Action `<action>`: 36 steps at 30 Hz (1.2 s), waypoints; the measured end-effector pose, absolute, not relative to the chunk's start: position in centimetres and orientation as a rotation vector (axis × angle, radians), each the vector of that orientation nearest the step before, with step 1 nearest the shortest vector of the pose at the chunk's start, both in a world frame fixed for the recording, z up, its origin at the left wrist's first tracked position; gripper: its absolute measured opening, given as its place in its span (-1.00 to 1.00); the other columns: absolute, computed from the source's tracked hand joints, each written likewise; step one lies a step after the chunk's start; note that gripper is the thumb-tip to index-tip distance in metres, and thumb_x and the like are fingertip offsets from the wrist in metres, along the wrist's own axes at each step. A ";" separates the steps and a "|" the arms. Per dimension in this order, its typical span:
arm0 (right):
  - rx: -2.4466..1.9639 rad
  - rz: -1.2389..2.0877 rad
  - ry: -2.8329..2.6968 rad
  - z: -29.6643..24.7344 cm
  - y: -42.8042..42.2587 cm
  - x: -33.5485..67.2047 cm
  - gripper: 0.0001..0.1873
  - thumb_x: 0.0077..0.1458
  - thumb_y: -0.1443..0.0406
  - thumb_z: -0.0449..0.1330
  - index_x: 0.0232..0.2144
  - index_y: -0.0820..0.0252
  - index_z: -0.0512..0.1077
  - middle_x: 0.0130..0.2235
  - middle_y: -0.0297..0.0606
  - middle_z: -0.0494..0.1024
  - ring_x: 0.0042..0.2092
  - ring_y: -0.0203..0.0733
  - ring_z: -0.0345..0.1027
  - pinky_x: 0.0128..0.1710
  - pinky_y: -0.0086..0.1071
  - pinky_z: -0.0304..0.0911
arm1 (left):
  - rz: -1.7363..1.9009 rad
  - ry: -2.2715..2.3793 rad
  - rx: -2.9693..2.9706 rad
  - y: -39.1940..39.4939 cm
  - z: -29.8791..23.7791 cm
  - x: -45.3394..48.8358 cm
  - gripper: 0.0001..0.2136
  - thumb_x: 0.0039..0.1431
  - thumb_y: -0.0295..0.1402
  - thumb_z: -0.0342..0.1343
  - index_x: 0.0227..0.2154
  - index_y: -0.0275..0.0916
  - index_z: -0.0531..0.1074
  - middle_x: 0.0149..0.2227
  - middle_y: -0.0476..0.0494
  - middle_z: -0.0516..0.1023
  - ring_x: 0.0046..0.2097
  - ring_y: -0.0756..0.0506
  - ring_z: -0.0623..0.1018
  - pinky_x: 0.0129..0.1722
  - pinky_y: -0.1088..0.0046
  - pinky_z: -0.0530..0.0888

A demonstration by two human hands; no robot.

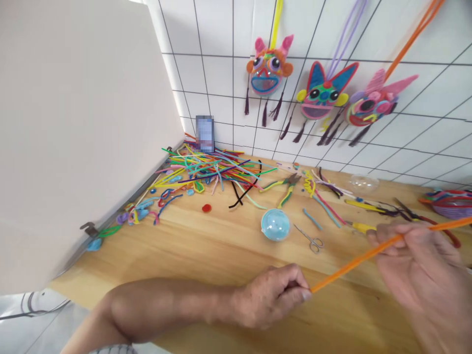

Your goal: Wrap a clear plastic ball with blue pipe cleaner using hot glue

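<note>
An orange pipe cleaner (354,265) stretches straight and slanting between my two hands above the wooden table. My left hand (275,295) pinches its lower end between thumb and fingers. Further up and to the right, my right hand (424,260) is closed around it, and the rest runs out past the right edge of the view. Beyond my left hand sits a clear round ball (276,224) with light blue inside. Small scissors (311,239) lie beside it, apart from both hands.
A heap of colourful pipe cleaners (221,167) lies at the back beneath a propped phone (205,132). Green-handled pliers (287,187) lie nearby. Three decorated masks (324,98) hang on the tiled wall (214,49). A white panel (81,123) stands along the left.
</note>
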State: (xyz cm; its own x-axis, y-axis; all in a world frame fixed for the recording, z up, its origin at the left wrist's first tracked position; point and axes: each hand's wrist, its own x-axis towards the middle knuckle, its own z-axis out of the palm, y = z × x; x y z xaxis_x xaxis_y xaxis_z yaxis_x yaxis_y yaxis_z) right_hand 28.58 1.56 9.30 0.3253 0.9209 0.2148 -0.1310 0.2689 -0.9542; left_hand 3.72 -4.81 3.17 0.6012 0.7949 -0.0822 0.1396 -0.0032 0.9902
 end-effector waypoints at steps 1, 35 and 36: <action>-1.045 0.819 -0.952 9.3 1.6 28.6 -0.66 -0.14 -0.03 0.61 -0.48 -0.05 0.62 -0.47 -0.34 0.42 -0.41 -0.19 0.27 -0.42 -0.21 0.24 | 0.630 0.791 1.511 -4.9 3.2 3.6 -0.85 0.40 -0.26 0.08 -0.27 -0.19 0.32 -0.44 0.11 0.29 -0.40 0.05 0.27 -0.38 0.55 0.24; -1.103 1.097 -1.326 4.4 1.8 26.0 -0.44 0.26 -0.20 0.26 -0.47 0.11 0.57 -0.56 -0.40 0.40 -0.52 -0.30 0.21 -0.44 -0.35 0.19 | 0.819 0.895 1.828 -2.2 1.0 2.6 -0.83 0.41 -0.32 0.04 -0.32 -0.23 0.42 -0.52 0.12 0.29 -0.49 0.07 0.26 -0.46 0.59 0.24; -1.114 1.075 -1.329 4.5 1.8 26.0 -0.44 0.27 -0.19 0.25 -0.49 0.11 0.56 -0.57 -0.40 0.38 -0.52 -0.30 0.21 -0.44 -0.35 0.19 | 0.813 0.913 1.829 -2.1 1.0 2.6 -0.82 0.41 -0.32 0.04 -0.33 -0.23 0.42 -0.52 0.12 0.29 -0.49 0.07 0.25 -0.46 0.58 0.24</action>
State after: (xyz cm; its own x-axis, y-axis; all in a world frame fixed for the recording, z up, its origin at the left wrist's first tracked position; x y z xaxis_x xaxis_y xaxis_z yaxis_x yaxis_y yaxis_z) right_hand 26.02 1.82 4.54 -0.0195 0.9864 0.1632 0.0470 0.1640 -0.9853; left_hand 2.64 -2.14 1.04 0.5091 0.8471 0.1524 0.2492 -0.3145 0.9160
